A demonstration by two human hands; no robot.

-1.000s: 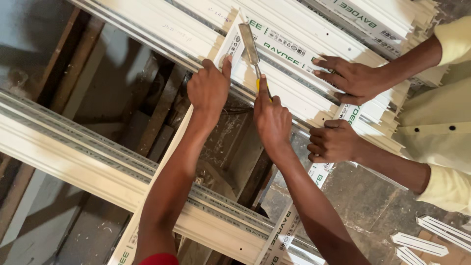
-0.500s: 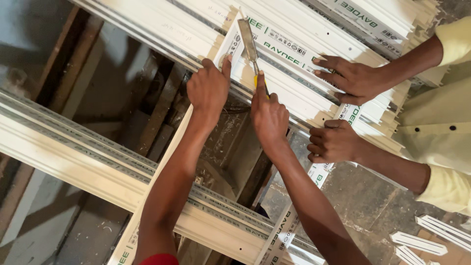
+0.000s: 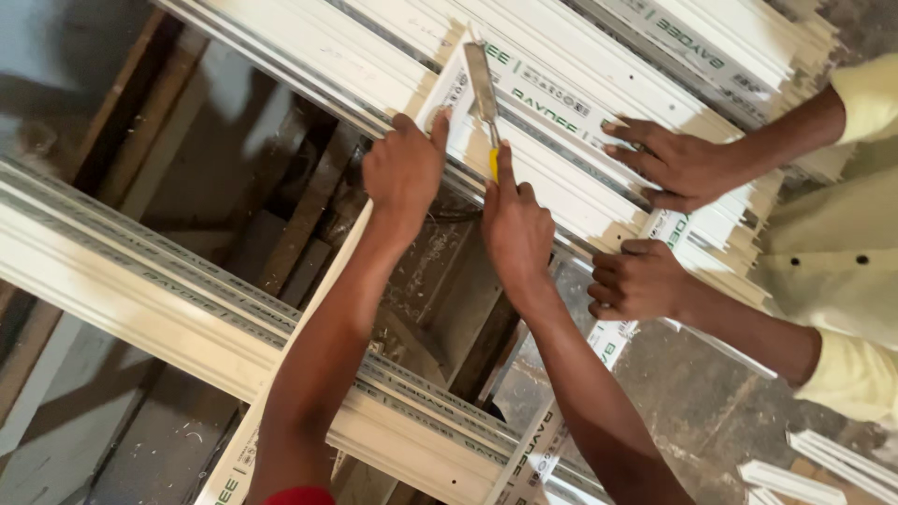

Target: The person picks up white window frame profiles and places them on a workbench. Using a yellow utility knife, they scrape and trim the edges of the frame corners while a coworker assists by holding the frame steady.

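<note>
Two hands: right hand (image 3: 516, 224) gripping chisel (image 3: 483, 89), left hand (image 3: 404, 173) on white profile (image 3: 561, 122).

co-worker's hands (image 3: 669, 164), cream sleeve (image 3: 847, 374), dark wooden slats (image 3: 299, 234)

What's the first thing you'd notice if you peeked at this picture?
Probably the chisel with its yellow handle, held in the right hand against a long white profile near the top middle. The left hand presses on that profile beside it, and a co-worker's hands steady the white pieces at right.
</note>
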